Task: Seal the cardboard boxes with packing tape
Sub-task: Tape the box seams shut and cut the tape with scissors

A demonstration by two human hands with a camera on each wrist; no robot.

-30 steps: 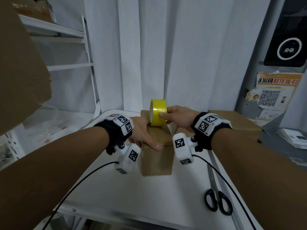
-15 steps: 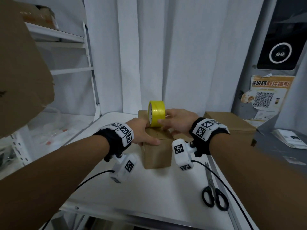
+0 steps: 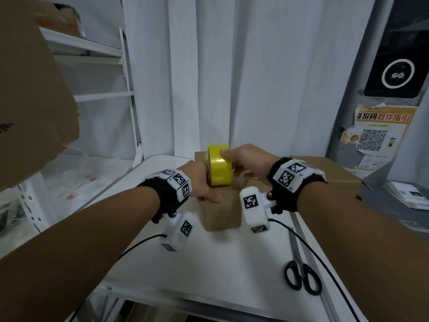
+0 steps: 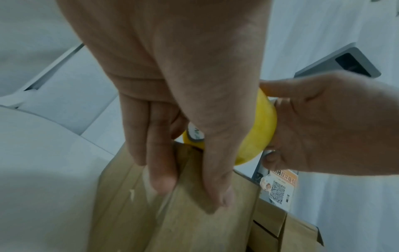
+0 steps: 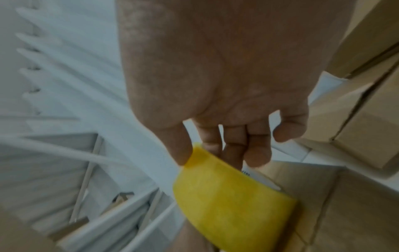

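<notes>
At the far left of the head view a large brown cardboard sheet [image 3: 30, 94] hung beside a white metal shelf rack [image 3: 102, 54]. Your left hand [image 3: 199, 182] lay flat on the top of the small brown cardboard box [image 3: 220, 214] on the white table [image 3: 209, 263]. The head view showed only its back and thumb — your left wrist camera showed more: the fingers [image 4: 161, 163] straight and together, pressing down beside the box's centre seam [image 4: 181, 170], gripping nothing.

Just right of that hand stood the yellow roll of packing tape [image 3: 219, 165], upright on edge on the box top. Your right hand [image 3: 248, 161] held it, thumb on the outer yellow band. The right wrist view, blurred, added that the fingers [image 5: 233, 150] curled into the roll's core while the thumb pressed the outside of the roll [image 5: 233, 201]. Whether a strip of tape already ran along the seam, no view showed clearly.

Further right, a second brown cardboard box [image 3: 334, 173] sat behind your right wrist; the right wrist camera showed its flaps [image 5: 358, 95] not fully flat. At the table's right edge lay black-handled scissors [image 3: 301, 273], well apart from both hands, and on the wall beyond hung an orange printed notice with a QR code [image 3: 378, 135].
</notes>
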